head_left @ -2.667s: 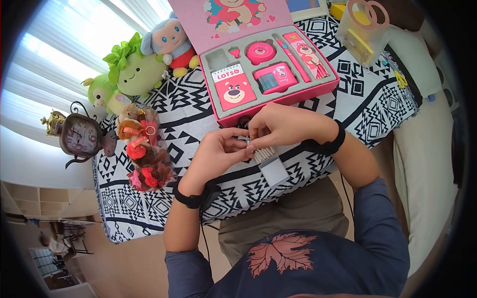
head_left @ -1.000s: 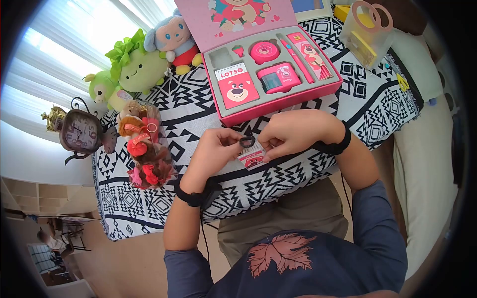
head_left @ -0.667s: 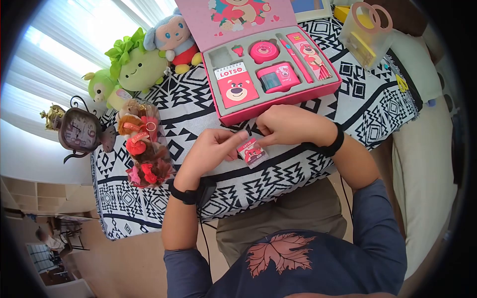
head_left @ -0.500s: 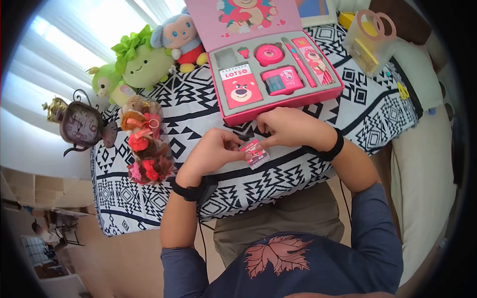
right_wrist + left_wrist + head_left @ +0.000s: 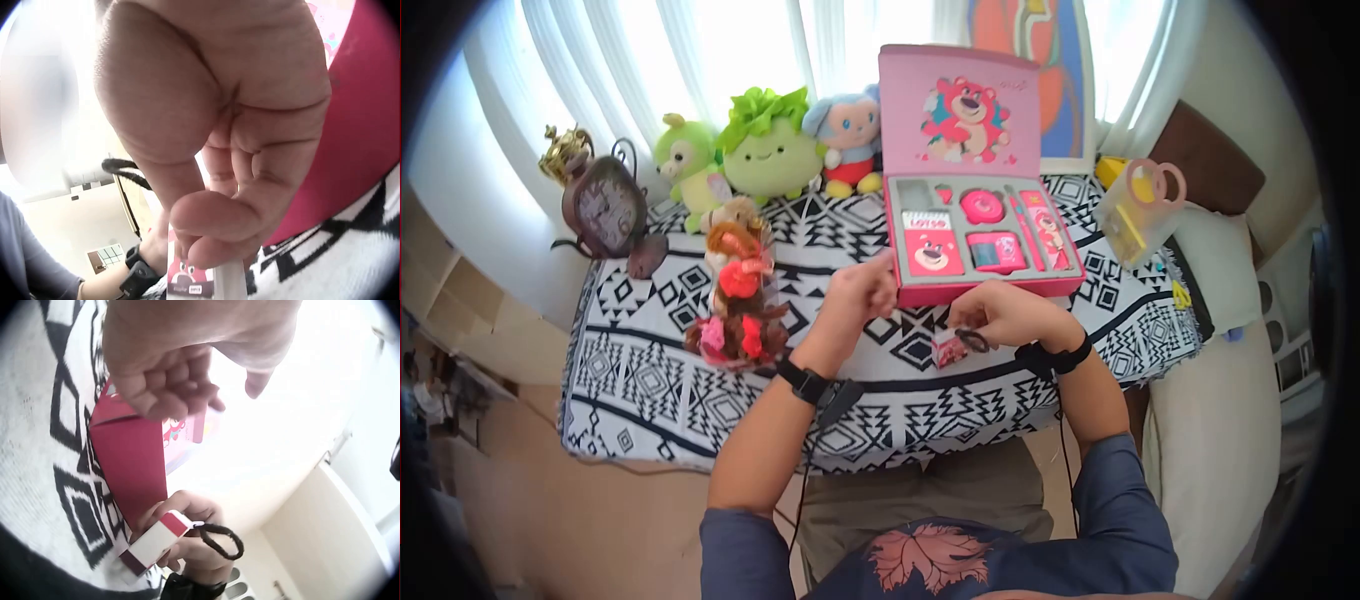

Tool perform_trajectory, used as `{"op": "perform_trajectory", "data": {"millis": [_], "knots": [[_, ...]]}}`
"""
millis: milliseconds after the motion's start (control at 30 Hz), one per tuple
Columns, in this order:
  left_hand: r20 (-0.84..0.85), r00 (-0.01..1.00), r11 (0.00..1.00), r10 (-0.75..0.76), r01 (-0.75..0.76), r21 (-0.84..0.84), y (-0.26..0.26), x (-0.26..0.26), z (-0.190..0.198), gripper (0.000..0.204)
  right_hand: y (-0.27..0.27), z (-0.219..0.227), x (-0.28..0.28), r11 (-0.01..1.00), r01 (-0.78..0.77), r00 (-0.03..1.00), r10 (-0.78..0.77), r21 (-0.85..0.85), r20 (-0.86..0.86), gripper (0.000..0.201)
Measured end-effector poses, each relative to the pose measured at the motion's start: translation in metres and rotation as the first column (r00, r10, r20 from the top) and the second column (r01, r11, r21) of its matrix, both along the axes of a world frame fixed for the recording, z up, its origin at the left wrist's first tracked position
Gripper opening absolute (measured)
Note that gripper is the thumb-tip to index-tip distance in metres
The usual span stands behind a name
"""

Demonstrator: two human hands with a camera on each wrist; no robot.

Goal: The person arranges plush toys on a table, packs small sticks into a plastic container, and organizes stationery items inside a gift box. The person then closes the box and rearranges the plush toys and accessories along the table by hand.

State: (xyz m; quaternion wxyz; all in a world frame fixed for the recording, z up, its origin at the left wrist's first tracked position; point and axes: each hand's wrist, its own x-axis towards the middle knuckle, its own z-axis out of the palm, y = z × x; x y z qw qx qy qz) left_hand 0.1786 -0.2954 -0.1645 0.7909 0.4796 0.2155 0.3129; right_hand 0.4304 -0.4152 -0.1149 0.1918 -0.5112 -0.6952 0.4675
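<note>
My right hand [image 5: 1005,312] grips a small pink-and-white bear-print box [image 5: 156,544] over the patterned cloth. A black cord loop [image 5: 225,544] hangs from one end of it. In the right wrist view, thumb and fingers pinch the upper part of the box [image 5: 187,275], partly covering it. My left hand [image 5: 865,288] is raised beside the left front corner of the open pink gift set box [image 5: 990,292], fingers loosely curled with nothing in them. Set in its grey insert are a LOTSO notepad [image 5: 930,255], a pink sharpener-like piece [image 5: 996,252] and a round pink case [image 5: 982,206].
A clear bag of small plush pieces [image 5: 740,285] lies left of the hands. Behind it stand a clock [image 5: 612,215] and several plush toys, among them a leafy green one [image 5: 768,155]. A translucent bag [image 5: 1140,215] with yellow things stands at the right.
The slid-out tray of pale sticks went back inside the small box. My left hand has let go and moved to the gift box's corner; the box stays in my right hand. The head view has tilted up.
</note>
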Motion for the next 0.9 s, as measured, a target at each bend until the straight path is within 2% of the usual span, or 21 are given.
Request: {"op": "perform_trajectory", "data": {"millis": [33, 67, 133, 167, 200, 300, 433, 500, 600, 633, 667, 733, 900], "knots": [[0.036, 0.992, 0.98, 0.121, -0.114, -0.16, 0.003, 0.005, -0.004, 0.052, 0.0, 0.005, 0.004, 0.998, 0.03, 0.998, -0.028, -0.05, 0.049, 0.021], [0.055, 0.978, 0.951, 0.2, -0.18, -0.252, 0.003, 0.008, -0.003, 0.05, 0.003, 0.019, 0.003, 0.999, 0.044, 0.996, -0.041, -0.032, 0.077, 0.021], [0.063, 0.98, 0.938, 0.19, -0.162, -0.306, 0.013, 0.012, -0.021, 0.047, 0.008, 0.04, -0.005, 0.975, 0.206, 0.968, -0.216, -0.089, -0.13, 0.023], [0.078, 0.979, 0.938, 0.189, -0.157, -0.309, 0.013, 0.014, -0.025, 0.047, 0.024, 0.036, -0.001, 0.961, 0.275, 0.947, -0.263, 0.044, -0.183, 0.032], [0.092, 0.976, 0.951, 0.199, -0.17, -0.26, 0.013, 0.016, -0.03, 0.046, 0.046, 0.04, 0.006, 0.959, 0.266, 0.937, -0.233, 0.099, -0.26, 0.035], [0.119, 0.97, 0.965, 0.214, -0.19, -0.182, 0.01, 0.017, -0.029, 0.046, 0.1, 0.057, 0.01, 0.857, 0.415, 0.91, -0.384, 0.304, -0.158, 0.024], [0.118, 0.968, 0.969, 0.22, -0.202, -0.143, 0.005, 0.017, -0.026, 0.048, 0.173, 0.026, 0.035, 0.87, 0.393, 0.918, -0.354, 0.298, -0.177, 0.017], [0.114, 0.969, 0.968, 0.22, -0.202, -0.147, 0.004, 0.016, -0.025, 0.049, 0.193, 0.011, 0.041, 0.85, 0.403, 0.898, -0.438, 0.339, 0.031, 0.017], [0.152, 0.97, 0.974, 0.19, -0.167, -0.151, 0.006, 0.019, -0.034, 0.043, 0.205, 0.006, 0.041, 0.872, 0.407, 0.891, -0.445, 0.27, 0.094, 0.015], [0.144, 0.974, 0.979, 0.175, -0.156, -0.13, 0.005, 0.018, -0.034, 0.044, 0.208, 0.009, 0.044, 0.864, 0.413, 0.86, -0.474, 0.287, 0.189, 0.013], [0.148, 0.972, 0.978, 0.18, -0.161, -0.132, 0.005, 0.017, -0.034, 0.044, 0.21, 0.006, 0.045, 0.867, 0.407, 0.862, -0.469, 0.288, 0.194, 0.013], [0.129, 0.979, 0.983, 0.16, -0.146, -0.108, 0.005, 0.018, -0.033, 0.045, 0.209, -0.003, 0.042, 0.716, 0.275, 0.798, -0.542, 0.642, 0.263, 0.017], [0.109, 0.982, 0.983, 0.157, -0.145, -0.114, 0.004, 0.018, -0.03, 0.042, 0.203, 0.001, 0.024, 0.738, 0.212, 0.757, -0.539, 0.641, 0.37, 0.024]]}}
